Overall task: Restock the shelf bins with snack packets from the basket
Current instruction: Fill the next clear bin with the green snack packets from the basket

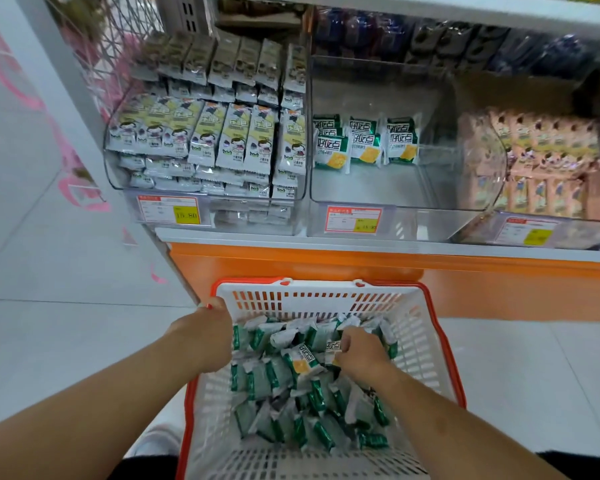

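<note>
A white basket with an orange rim [426,344] sits low in front of me, holding several green-and-white snack packets [284,379]. My left hand [210,327] grips the basket's left rim near its far corner. My right hand [359,351] is down among the packets, its fingers curled round one green-and-white packet [334,347]. Above, the middle clear shelf bin [378,192] holds a few of the same green packets [364,142] standing in a row, with bare floor in front of them.
The left bin [125,181] is packed with grey-and-yellow packets. The right bin [499,188] holds pink and beige packets. Price tags [354,220] hang on the bin fronts above an orange shelf base [326,261]. Pale tiled floor lies to the left.
</note>
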A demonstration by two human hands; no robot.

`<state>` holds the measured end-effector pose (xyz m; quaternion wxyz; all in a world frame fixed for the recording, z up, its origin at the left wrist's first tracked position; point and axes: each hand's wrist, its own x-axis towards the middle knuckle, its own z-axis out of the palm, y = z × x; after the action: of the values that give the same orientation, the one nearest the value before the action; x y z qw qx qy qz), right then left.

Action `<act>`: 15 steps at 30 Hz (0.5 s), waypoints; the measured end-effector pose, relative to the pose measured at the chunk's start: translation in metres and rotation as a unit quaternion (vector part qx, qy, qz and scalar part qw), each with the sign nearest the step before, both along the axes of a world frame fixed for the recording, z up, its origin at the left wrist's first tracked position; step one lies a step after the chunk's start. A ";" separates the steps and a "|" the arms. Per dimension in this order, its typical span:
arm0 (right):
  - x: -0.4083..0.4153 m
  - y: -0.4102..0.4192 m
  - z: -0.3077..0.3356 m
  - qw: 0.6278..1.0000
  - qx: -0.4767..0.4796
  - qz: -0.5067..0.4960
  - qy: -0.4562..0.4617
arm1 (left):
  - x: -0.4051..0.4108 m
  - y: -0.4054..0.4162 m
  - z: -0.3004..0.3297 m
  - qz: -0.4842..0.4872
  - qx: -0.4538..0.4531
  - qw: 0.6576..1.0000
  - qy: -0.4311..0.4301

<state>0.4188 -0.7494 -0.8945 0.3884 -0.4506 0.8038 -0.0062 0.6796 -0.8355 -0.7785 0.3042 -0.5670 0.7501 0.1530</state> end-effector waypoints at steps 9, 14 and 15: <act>-0.015 -0.018 0.154 0.987 -0.049 0.049 -0.145 | -0.042 -0.004 0.077 -0.047 0.151 0.971 0.180; -0.028 -0.006 0.233 0.966 -0.152 0.040 -0.204 | -0.077 0.016 0.115 0.094 0.140 0.872 0.459; -0.031 -0.003 0.241 0.965 -0.168 0.044 -0.197 | -0.082 0.018 0.117 0.114 0.112 0.852 0.499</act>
<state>0.3879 -0.7527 -0.6535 0.4575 -0.5340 0.6783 -0.2132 0.5980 -0.8175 -0.6611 -0.0697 -0.4579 0.7089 0.5319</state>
